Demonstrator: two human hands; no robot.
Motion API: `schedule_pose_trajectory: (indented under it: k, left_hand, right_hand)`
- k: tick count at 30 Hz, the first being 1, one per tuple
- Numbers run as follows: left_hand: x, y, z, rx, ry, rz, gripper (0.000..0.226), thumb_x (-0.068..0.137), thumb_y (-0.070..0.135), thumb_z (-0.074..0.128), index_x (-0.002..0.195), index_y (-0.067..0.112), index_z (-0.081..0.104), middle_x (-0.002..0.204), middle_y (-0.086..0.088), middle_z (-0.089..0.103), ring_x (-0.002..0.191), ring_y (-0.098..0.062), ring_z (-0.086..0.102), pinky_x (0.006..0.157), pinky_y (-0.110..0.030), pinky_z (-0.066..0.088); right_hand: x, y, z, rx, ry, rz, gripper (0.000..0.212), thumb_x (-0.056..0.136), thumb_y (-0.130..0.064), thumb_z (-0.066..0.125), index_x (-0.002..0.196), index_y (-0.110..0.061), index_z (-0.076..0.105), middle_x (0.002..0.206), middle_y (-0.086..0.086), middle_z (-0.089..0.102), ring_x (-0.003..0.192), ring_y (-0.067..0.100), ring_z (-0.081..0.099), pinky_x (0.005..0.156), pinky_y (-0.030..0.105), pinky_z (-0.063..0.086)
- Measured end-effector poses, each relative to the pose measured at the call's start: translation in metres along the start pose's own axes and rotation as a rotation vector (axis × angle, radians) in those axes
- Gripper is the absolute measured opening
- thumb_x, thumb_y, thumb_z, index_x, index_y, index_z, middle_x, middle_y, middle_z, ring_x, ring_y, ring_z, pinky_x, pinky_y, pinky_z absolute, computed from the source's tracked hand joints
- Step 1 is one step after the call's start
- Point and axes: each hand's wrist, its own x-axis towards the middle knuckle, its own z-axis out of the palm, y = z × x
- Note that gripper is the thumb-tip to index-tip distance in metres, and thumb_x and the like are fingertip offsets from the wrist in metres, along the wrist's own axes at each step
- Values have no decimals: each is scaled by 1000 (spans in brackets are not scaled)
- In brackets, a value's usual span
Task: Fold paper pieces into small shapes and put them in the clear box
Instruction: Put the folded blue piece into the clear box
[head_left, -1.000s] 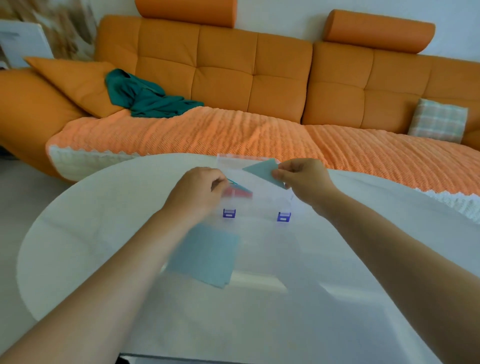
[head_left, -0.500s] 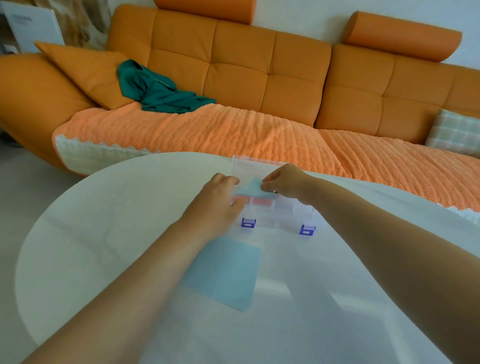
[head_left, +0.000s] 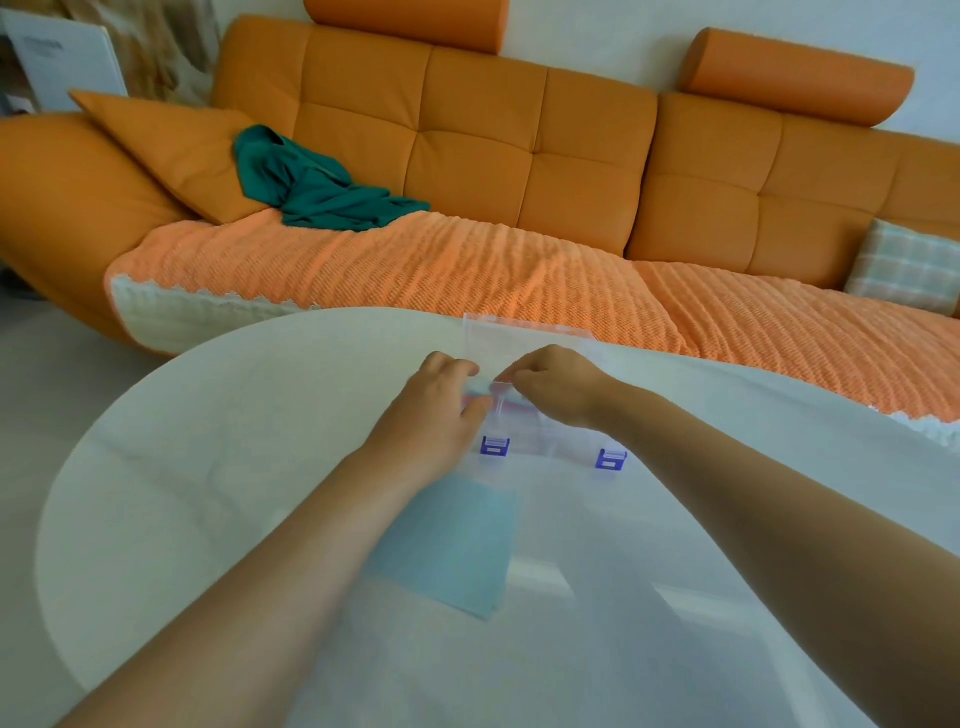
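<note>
Box (head_left: 540, 436) sits on the table (head_left: 208, 467), lid up at the back, sofa (head_left: 467, 156) behind it. Paper sheet (head_left: 452, 545) lies just in front, under the left arm. Both hands (head_left: 441, 410) (head_left: 556, 384) meet over the box.

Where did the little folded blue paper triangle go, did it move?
Yes. The folded blue paper triangle, earlier held above the clear plastic box, has gone down into it, toward its purple latches.

I count my two hands, left (head_left: 436, 410) and right (head_left: 558, 387), over one clear box (head_left: 524, 338) with two blue clasps (head_left: 495, 446). One blue paper sheet (head_left: 457, 551) lies on the one table (head_left: 208, 457). Behind: one sofa (head_left: 519, 156), two bolsters (head_left: 795, 75), two cushions (head_left: 171, 145), one green cloth (head_left: 317, 187).
</note>
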Motion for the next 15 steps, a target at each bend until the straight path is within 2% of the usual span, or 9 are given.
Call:
schedule_pose_trajectory:
  k: [2,5,8,11,13,15]
  left_hand:
    - [-1,0,0,-13,-9,-4,43,99,37,52,138,17,48,138,0,43,117,-19,55,99,-39,46]
    - [-2,1,-1,-45,-22,-20,47,99,38,52,141,19,45,142,1,42,121,-18,54,101,-40,46]
    - [-4,1,-4,-73,-22,-23,50,98,38,52,143,20,42,145,1,40,126,-19,50,104,-43,45]
    - [-9,2,-10,-76,-2,-23,47,99,34,51,143,22,41,144,3,38,121,-17,52,101,-42,47]
    - [-14,2,-16,-55,13,-18,40,99,27,51,138,22,44,139,2,42,116,-16,54,100,-40,47]
    - [-20,-1,-23,4,17,-5,30,97,21,50,128,21,48,129,3,46,113,-16,54,97,-37,47]
  right_hand:
    - [-2,0,2,20,-22,-3,34,96,-20,44,110,-26,74,124,-6,66,112,18,57,98,31,47]
    - [-3,0,3,18,-27,-10,35,96,-17,44,115,-21,73,129,-5,63,119,18,54,99,27,43]
    - [-10,-2,-2,30,64,-30,41,93,-10,40,117,-22,71,132,-7,61,117,14,55,88,21,42]
    - [-20,-6,-10,42,158,-61,47,90,-6,38,118,-25,71,132,-10,60,107,11,59,76,21,52]
    - [-30,-9,-13,36,211,-101,47,89,-3,38,113,-26,72,123,-12,63,98,6,59,69,16,51]
    - [-42,-13,-12,50,245,-131,45,87,-2,40,102,-26,75,106,-16,67,82,5,60,58,16,49]
